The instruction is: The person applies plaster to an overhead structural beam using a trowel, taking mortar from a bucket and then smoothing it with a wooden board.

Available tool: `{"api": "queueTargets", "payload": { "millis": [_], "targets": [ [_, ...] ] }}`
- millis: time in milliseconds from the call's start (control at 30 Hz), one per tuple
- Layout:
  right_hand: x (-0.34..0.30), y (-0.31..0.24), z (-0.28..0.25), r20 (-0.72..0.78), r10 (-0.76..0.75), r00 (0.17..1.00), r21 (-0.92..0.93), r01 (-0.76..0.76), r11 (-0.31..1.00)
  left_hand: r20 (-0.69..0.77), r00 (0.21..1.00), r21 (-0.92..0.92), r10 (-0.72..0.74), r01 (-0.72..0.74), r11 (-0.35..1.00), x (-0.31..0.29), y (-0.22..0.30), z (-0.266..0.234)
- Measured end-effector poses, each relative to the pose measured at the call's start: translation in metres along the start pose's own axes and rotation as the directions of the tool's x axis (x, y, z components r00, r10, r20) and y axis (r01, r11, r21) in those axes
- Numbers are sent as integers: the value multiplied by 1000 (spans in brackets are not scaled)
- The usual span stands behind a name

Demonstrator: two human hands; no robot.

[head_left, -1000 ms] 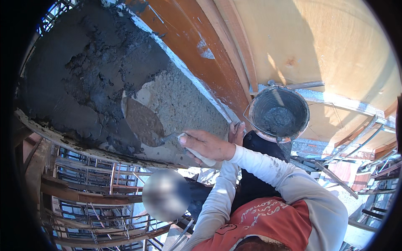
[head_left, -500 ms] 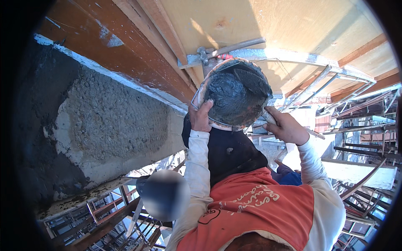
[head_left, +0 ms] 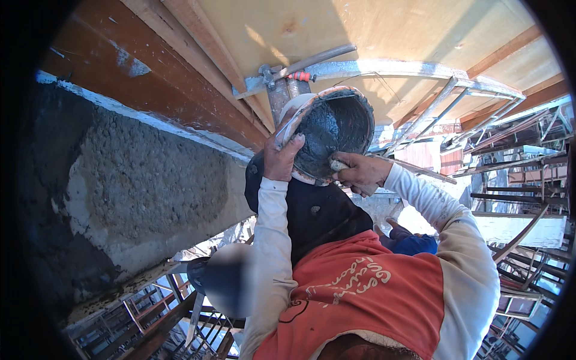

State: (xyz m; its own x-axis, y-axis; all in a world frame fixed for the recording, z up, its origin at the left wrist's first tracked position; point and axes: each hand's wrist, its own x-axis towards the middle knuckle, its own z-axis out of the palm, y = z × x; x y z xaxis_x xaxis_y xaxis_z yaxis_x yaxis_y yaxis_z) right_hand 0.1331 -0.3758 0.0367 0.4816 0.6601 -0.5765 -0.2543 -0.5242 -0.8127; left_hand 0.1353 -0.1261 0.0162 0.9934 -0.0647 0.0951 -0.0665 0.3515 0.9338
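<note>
My left hand [head_left: 281, 159] grips the near-left rim of a round bucket [head_left: 289, 126], which is tilted so that its mouth faces me. Wet grey mortar [head_left: 318, 129] lies inside. At the bucket's lower right rim, my right hand [head_left: 363, 170] is closed round the handle of a trowel [head_left: 339, 164]. I cannot clearly make out the trowel's blade, which is inside the dark bucket or behind my hand. To the left is a rough grey mortar patch [head_left: 150, 174], with smoother dark mortar [head_left: 51, 180] beside it.
A hammer [head_left: 315, 62] and a red-handled tool [head_left: 300, 76] lie by the bucket's far side. Brown boards [head_left: 162, 84] and plywood panels [head_left: 408, 30] stand beyond. A metal frame [head_left: 444, 111] is at right. At lower left is another person, blurred [head_left: 225, 279]; scaffolding surrounds the edges.
My right hand has moved left and inward with the trowel, from outside the bucket's right rim to its lower rim. The bucket has tipped further toward the right.
</note>
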Motion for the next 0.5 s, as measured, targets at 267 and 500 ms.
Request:
{"api": "queueTargets", "payload": {
  "millis": [267, 500],
  "targets": [
    [-5, -41, 23, 41, -118, 992, 848, 28, 529, -263, 965, -97, -3, -24, 995, 30, 2, 7],
    [11, -44, 29, 32, -295, 955, 966, 46, 256, -392, 897, -446, -204, 9, 895, 36, 3, -26]
  ]
}}
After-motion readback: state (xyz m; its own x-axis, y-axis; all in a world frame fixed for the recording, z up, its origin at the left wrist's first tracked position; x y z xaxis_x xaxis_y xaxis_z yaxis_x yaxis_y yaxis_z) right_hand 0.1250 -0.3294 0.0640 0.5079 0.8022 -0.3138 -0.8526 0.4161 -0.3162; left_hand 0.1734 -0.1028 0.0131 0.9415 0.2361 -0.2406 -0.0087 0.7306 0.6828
